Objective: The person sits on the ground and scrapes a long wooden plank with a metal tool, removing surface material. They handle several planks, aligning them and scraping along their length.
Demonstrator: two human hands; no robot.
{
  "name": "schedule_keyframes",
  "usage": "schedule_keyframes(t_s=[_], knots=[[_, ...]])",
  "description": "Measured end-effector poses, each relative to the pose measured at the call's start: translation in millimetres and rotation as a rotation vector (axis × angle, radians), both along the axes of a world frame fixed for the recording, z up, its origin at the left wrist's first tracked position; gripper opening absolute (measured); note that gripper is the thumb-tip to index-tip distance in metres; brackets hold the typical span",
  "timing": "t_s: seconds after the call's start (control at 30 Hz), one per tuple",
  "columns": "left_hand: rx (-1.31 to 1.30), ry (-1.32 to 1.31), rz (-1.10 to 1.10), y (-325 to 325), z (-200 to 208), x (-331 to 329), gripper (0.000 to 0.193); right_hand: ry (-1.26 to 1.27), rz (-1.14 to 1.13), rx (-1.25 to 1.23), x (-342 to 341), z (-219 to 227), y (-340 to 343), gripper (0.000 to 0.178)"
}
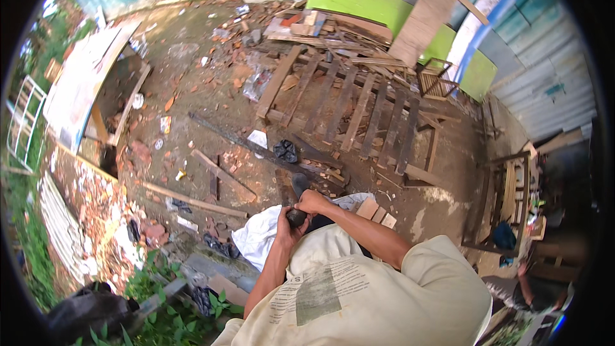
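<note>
Both my hands are close together in front of my lap. My left hand (286, 225) is closed around a dark, rounded object (296, 218) whose kind I cannot make out. Just above and to the right, my right hand (312, 202) has its fingers bent and pressed together against the same spot; what they pinch is hidden. A white sack or cloth (255, 237) lies beside my left forearm. Beyond my hands a dark grey shape (300, 183), perhaps a shoe, rests by a brown board (285, 187). Small cut wood blocks (378, 213) lie right of my right forearm.
A slatted wooden frame (349, 112) lies ahead, with a pile of boards (333, 29) behind it. Loose planks (195, 200), rubble and a black plastic bag (285, 150) litter the ground. A table (90, 83) stands far left; another person (528, 291) is at far right.
</note>
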State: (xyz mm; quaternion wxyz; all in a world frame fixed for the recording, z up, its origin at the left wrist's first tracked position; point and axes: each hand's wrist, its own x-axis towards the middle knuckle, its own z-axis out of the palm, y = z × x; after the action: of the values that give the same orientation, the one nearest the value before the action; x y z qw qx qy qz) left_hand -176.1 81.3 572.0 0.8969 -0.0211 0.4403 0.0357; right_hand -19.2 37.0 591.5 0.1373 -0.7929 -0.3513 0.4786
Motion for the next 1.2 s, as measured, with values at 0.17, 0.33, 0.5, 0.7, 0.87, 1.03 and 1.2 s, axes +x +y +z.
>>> schedule_keyframes(t_s=[0.17, 0.33, 0.5, 0.7, 0.87, 1.03, 1.2], knots=[[-0.046, 0.042, -0.097, -11, 14, 30, 0.042, 0.034, -0.126, 0.057, 24, 18, -43, 0.04], [-0.067, 0.06, -0.169, -21, 2, 48, 0.048, -0.018, -0.125, 0.146, 40, 14, -64, 0.047], [-0.023, 0.083, -0.208, -32, -9, 72, 0.05, 0.049, -0.04, 0.194, 53, 33, -77, 0.053], [0.062, 0.042, -0.296, -34, -34, 105, 0.055, -0.093, 0.255, 0.211, 80, 7, -77, 0.062], [0.016, 0.01, -0.267, -43, -33, 138, 0.061, -0.17, 0.481, 0.126, 106, -10, -75, 0.069], [0.073, 0.047, -0.263, -53, -51, 158, 0.053, -0.188, 0.509, 0.264, 128, -48, -83, 0.059], [0.432, 0.413, -0.305, -46, -36, 175, 0.055, -0.17, 0.37, 0.445, 150, -55, -80, 0.045]])
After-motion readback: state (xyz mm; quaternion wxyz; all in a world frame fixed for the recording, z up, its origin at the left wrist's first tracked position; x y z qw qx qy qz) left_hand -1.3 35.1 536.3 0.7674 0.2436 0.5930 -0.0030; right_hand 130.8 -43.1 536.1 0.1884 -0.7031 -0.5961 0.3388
